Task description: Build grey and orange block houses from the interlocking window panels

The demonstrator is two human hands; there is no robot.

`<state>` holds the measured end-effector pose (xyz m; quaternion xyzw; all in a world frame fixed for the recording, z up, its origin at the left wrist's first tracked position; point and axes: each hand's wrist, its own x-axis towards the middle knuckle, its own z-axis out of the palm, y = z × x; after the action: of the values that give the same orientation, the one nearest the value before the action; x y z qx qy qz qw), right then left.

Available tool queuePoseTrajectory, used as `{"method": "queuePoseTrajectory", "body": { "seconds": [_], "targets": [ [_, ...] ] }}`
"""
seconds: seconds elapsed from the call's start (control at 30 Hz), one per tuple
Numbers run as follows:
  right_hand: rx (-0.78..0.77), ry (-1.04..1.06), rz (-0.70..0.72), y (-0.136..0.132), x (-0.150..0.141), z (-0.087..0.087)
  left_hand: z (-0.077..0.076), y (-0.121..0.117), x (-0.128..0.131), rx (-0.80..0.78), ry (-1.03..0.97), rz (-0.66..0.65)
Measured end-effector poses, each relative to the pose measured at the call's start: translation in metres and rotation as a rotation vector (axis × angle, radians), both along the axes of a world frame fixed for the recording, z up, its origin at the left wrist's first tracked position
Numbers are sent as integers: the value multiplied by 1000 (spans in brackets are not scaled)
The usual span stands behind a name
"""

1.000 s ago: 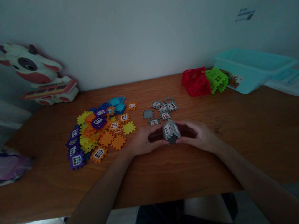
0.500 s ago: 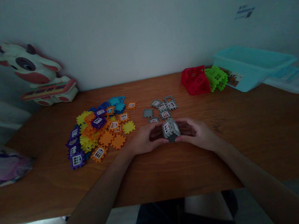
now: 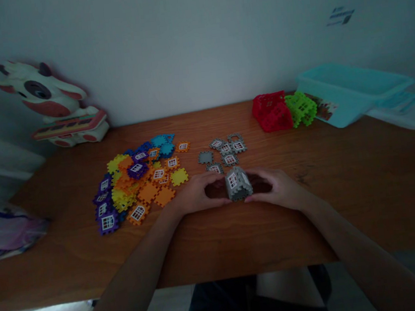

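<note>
Between my two hands is a small grey structure (image 3: 238, 183) of interlocking tiles with window prints, its near side showing a dark opening. My left hand (image 3: 202, 192) grips it from the left, thumb at the lower edge and fingers behind. From the right, my right hand (image 3: 273, 188) holds it the same way, thumb low at its corner. Just beyond lie several loose grey tiles, among them a plain grey tile (image 3: 205, 157) and a grey window tile (image 3: 229, 159).
Orange, yellow, purple and blue tiles (image 3: 147, 191) are heaped at the left. A cow toy with keyboard (image 3: 55, 100) stands behind them. A red tile box (image 3: 272, 112), a green tile box (image 3: 301, 109) and a turquoise bin (image 3: 353, 89) are back right. A plastic bag (image 3: 6, 228) sits far left.
The grey structure has tilted slightly, so more of its hollow near side shows. My fingers have shifted a little around it; the loose tiles stay in place.
</note>
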<state>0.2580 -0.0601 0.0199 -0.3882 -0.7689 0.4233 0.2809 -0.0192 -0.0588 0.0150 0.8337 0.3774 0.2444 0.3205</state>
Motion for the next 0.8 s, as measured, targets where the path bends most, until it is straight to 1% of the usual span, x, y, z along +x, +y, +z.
{"method": "queuePoseTrajectory", "body": {
  "seconds": [0.1,0.27,0.4,0.57,0.8],
  "targets": [
    [-38,16,-2,0,0,-2,-1,-1,2,-27,-12,-10],
    [-44,11,-5,-1,-1,-1,2,-3,5,-97,-100,-34],
    [-28,-2,-24,-2,-2,2,4,-3,5,-61,-83,-24],
    [28,-46,-41,-1,-1,1,1,-3,5,-36,-27,-10],
    [-11,-56,-42,-1,0,0,0,-4,7,-62,-75,23]
  ]
}}
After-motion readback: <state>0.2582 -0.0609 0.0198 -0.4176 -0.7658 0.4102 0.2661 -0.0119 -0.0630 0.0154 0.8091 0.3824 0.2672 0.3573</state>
